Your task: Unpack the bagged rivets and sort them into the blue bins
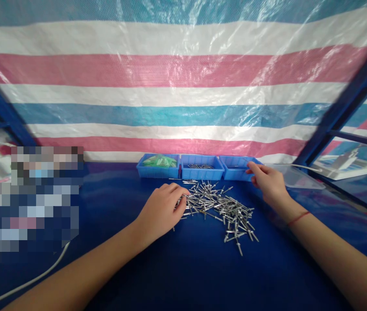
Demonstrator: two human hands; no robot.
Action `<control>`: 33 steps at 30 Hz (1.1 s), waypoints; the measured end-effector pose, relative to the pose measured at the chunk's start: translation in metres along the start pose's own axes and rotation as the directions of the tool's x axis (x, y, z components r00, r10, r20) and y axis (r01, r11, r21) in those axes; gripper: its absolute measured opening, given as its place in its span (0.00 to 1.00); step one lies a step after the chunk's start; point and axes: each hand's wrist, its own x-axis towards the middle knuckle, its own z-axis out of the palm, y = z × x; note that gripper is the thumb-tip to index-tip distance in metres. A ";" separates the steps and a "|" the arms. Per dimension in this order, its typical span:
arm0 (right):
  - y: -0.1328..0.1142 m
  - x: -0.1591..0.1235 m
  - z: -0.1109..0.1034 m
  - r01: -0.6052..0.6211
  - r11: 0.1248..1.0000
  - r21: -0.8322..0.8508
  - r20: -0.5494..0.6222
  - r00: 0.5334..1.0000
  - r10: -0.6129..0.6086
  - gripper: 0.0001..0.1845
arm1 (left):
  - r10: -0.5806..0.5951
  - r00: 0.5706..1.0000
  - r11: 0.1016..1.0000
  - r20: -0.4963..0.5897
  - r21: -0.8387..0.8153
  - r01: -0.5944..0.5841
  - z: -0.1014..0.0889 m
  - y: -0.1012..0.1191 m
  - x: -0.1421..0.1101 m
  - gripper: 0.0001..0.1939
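A loose pile of silver blind rivets [235, 211] lies on the blue tabletop. At the pile's left end, my left hand [162, 207] is curled with thumb and fingers closed around some rivets. My right hand [270, 183] is raised at the front of the right blue bin [240, 173], its thumb and forefinger pinched together. Whatever is in that pinch is too small to make out. Several rivets lie inside the middle blue bin [202, 173]. The left blue bin [157, 172] holds a green plastic bag [160, 161].
Behind the bins hangs a striped plastic sheet [170, 95]. Blue metal frame posts [335, 108] rise at both sides. A clear plastic lid [303, 177] lies right of the bins, near a white device [342, 166]. A white cable [40, 276] crosses the left side beside a blurred-out area.
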 end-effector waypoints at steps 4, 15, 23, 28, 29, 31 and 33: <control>-0.004 0.000 0.001 -0.089 0.991 0.098 0.023 0.996 0.087 0.15 | -0.054 0.998 0.996 0.027 0.077 0.052 -0.001 -0.011 0.003 0.16; -0.020 -0.035 0.016 0.004 0.997 0.076 0.224 0.974 -0.021 0.16 | -0.185 0.975 0.983 0.121 0.022 0.183 0.001 -0.022 0.007 0.15; -0.027 -0.076 0.029 0.272 0.961 -0.048 0.491 0.844 -0.215 0.16 | -0.199 0.970 0.978 0.139 -0.029 0.205 0.004 -0.019 0.006 0.10; -0.037 -0.095 0.028 0.639 0.763 -0.097 0.598 0.650 -0.468 0.16 | -0.141 0.981 0.990 0.134 0.017 0.140 0.002 -0.018 0.004 0.12; -0.039 -0.097 0.028 0.679 0.729 -0.094 0.619 0.613 -0.491 0.15 | -0.133 0.983 0.991 0.129 0.032 0.130 0.002 -0.018 0.004 0.13; -0.041 -0.100 0.027 0.727 0.682 -0.083 0.657 0.554 -0.511 0.14 | -0.124 0.984 0.991 0.132 0.056 0.118 0.001 -0.018 0.004 0.13; -0.041 -0.101 0.026 0.746 0.662 -0.067 0.685 0.517 -0.513 0.14 | -0.119 0.983 0.992 0.140 0.061 0.111 0.001 -0.018 0.004 0.12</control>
